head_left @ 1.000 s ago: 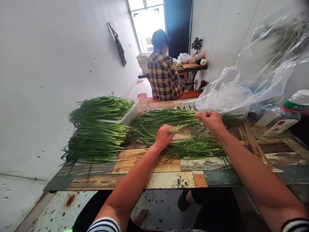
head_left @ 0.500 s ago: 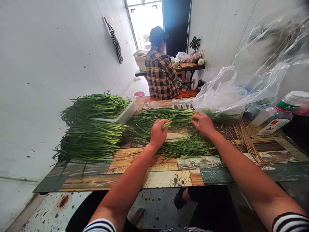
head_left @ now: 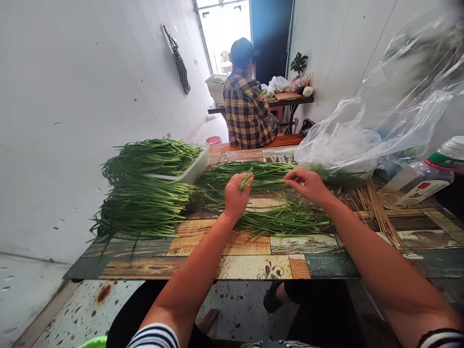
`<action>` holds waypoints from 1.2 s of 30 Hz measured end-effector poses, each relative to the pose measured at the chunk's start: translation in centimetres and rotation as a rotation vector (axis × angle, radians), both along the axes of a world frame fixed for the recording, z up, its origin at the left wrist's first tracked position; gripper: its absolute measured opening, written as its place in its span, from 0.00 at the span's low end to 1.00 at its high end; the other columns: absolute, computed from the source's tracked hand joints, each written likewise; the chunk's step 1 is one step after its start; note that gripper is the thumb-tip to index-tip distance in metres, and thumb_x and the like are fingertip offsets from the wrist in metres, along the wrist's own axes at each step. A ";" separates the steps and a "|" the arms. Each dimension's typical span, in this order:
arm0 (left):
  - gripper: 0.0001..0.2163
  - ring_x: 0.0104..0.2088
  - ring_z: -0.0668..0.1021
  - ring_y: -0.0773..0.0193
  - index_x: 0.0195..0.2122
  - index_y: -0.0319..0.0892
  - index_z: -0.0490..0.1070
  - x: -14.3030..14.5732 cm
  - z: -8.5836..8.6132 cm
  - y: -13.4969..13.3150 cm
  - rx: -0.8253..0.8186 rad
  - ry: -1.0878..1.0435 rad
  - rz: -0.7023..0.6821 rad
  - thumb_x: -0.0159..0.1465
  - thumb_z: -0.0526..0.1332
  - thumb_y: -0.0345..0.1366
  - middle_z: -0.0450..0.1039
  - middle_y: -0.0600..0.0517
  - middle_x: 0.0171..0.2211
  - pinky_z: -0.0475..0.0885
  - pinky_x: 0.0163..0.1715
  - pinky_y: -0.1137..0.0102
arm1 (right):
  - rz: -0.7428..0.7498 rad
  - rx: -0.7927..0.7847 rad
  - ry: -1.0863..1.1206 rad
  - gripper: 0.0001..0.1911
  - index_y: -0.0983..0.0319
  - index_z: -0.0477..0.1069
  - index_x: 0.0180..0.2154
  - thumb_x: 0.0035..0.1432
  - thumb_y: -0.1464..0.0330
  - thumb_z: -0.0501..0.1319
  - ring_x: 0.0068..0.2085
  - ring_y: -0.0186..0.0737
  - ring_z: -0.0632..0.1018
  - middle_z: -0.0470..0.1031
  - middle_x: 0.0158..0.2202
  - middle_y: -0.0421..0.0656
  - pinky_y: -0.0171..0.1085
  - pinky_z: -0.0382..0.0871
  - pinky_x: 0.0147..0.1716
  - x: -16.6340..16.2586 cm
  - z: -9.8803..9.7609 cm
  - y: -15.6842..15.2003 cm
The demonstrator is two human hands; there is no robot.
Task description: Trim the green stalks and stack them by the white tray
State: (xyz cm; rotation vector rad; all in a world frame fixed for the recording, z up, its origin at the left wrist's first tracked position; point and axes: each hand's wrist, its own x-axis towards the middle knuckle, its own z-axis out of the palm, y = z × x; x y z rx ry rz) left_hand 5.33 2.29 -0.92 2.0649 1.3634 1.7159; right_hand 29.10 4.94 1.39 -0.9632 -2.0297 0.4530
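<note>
My left hand [head_left: 236, 193] is closed around a small bunch of garlic chives [head_left: 245, 181], whose pale cut ends poke out past the thumb. To its right, my right hand [head_left: 308, 186] pinches at the tip of a chive stalk [head_left: 277, 182] from the loose pile; its fingertips are small in view. Under and beyond both hands lies a spread of loose chives [head_left: 232, 170]. Nearer me is another heap of thin green chives [head_left: 286, 220]. At the left, thick chive bundles [head_left: 155, 200] lie in and against a white plastic tray [head_left: 199, 162].
Wooden skewers [head_left: 380, 212] lie right of my right arm. Behind them stand a clear plastic bag [head_left: 337, 140] over a container and a tilted plastic bottle [head_left: 422, 176]. A person in a plaid shirt [head_left: 246, 111] sits beyond the patterned table [head_left: 232, 266], facing away.
The view has shifted slightly, moving the scene rightward. My right hand has drawn a little away from the far pile, its fingers more lifted. My left hand still grips its bunch, turned more upright.
</note>
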 end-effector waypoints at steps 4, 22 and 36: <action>0.09 0.41 0.76 0.63 0.39 0.42 0.76 0.2 -0.5 0.2 -0.014 0.184 -0.161 0.65 0.58 0.38 0.76 0.48 0.40 0.69 0.43 0.69 | 0.094 -0.114 0.019 0.07 0.62 0.71 0.30 0.55 0.64 0.59 0.28 0.34 0.71 0.74 0.28 0.41 0.34 0.65 0.28 -1.0 0.6 -1.3; 0.05 0.29 0.74 0.66 0.31 0.44 0.79 0.9 -1.1 0.3 -0.165 0.286 -0.116 0.61 0.63 0.34 0.79 0.52 0.28 0.68 0.33 0.71 | -0.318 -0.120 -0.220 0.27 0.62 0.66 0.13 0.55 0.51 0.57 0.20 0.33 0.64 0.62 0.13 0.39 0.36 0.54 0.23 1.1 0.8 0.0; 0.07 0.28 0.74 0.66 0.29 0.43 0.78 0.6 -1.2 0.4 -0.162 0.267 -0.126 0.61 0.62 0.34 0.79 0.52 0.28 0.67 0.33 0.71 | -0.214 -0.393 0.404 0.24 0.62 0.72 0.24 0.49 0.46 0.60 0.19 0.32 0.62 0.68 0.18 0.40 0.34 0.55 0.19 1.8 -0.2 1.4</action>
